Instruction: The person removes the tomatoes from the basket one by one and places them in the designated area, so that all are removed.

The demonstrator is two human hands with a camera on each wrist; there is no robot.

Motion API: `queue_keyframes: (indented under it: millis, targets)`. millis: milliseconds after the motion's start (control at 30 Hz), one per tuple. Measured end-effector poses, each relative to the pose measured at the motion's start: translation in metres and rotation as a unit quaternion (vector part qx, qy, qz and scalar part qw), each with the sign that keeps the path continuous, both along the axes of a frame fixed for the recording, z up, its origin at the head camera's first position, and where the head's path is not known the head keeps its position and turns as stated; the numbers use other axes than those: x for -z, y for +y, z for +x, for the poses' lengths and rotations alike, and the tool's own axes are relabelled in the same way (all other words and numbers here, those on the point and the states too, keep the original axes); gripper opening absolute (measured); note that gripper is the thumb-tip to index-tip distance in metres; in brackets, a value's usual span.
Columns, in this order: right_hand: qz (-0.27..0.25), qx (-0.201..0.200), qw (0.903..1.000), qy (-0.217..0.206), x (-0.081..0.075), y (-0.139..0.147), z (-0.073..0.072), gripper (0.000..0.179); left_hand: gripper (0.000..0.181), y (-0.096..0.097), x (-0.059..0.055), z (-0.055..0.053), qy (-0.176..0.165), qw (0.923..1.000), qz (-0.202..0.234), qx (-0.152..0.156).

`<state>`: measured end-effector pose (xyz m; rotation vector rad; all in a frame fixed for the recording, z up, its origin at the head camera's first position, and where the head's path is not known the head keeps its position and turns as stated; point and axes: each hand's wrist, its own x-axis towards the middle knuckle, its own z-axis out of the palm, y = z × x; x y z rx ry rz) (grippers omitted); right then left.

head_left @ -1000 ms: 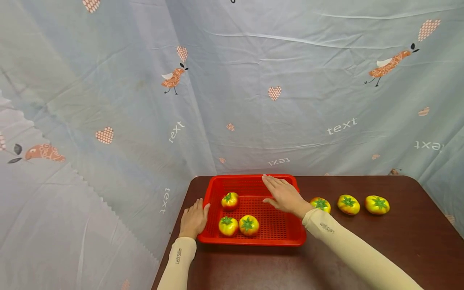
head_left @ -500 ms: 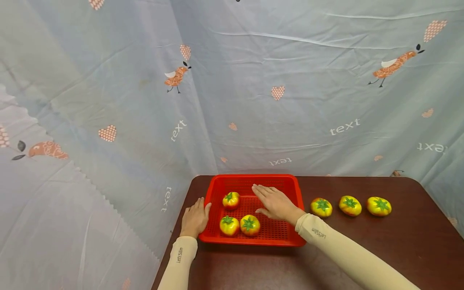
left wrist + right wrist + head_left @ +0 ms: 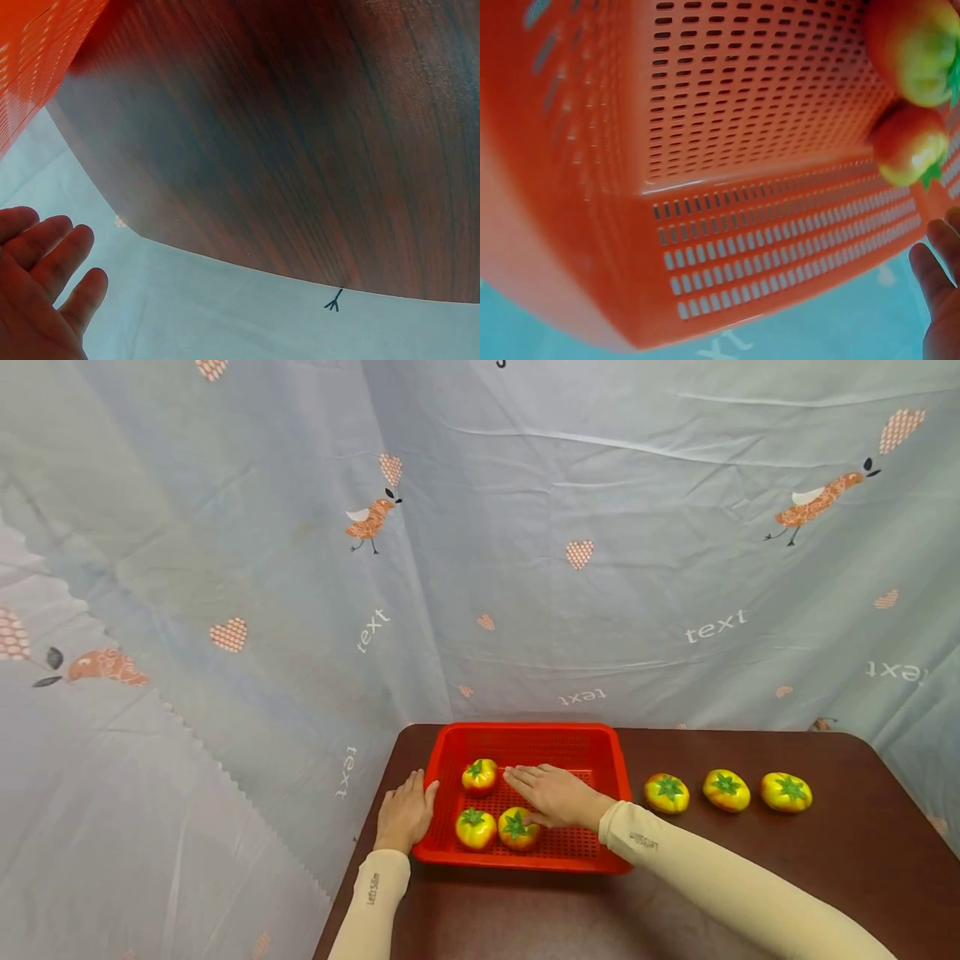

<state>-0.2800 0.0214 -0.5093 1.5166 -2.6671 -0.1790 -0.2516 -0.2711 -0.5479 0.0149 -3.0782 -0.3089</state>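
Note:
A red plastic basket [image 3: 555, 863] holds three yellow-red tomatoes with green star-shaped tops: a back tomato [image 3: 480, 777], a front left tomato [image 3: 476, 829] and a front right tomato [image 3: 517, 829]. My right hand [image 3: 558, 795] is over the basket with straight fingers, and its thumb overlaps the front right tomato in the head view. At the basket's left rim lies my left hand [image 3: 405, 810], fingers extended and nothing in it. The right wrist view has my right hand [image 3: 943, 289] at the lower right, palm side partly cut off. Fingers of my left hand [image 3: 49, 281] look relaxed in the left wrist view.
Three more tomatoes stand in a row on the dark brown table [image 3: 832, 860], right of the basket: a near one [image 3: 667, 793], a middle one [image 3: 726, 790] and a far right one [image 3: 786, 792]. A printed grey-blue cloth [image 3: 600, 610] hangs behind the table and along its left.
My right hand has moved left and toward me over the basket, its thumb now overlapping the front right tomato. The left hand stays at the rim.

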Motion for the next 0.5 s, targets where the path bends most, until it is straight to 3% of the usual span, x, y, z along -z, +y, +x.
queue_keyframes:
  millis: [267,500]
  targets:
    - [0.055,-0.051,0.9966,0.033,0.015,-0.017,0.006,0.074,0.061,0.002,0.002,0.004,0.007,1.0000,0.005,-0.001]
    - [0.070,-0.071,0.9943,0.038,0.025,-0.026,0.012,0.075,0.061,0.002,0.002,0.004,0.012,0.9999,0.004,-0.003]
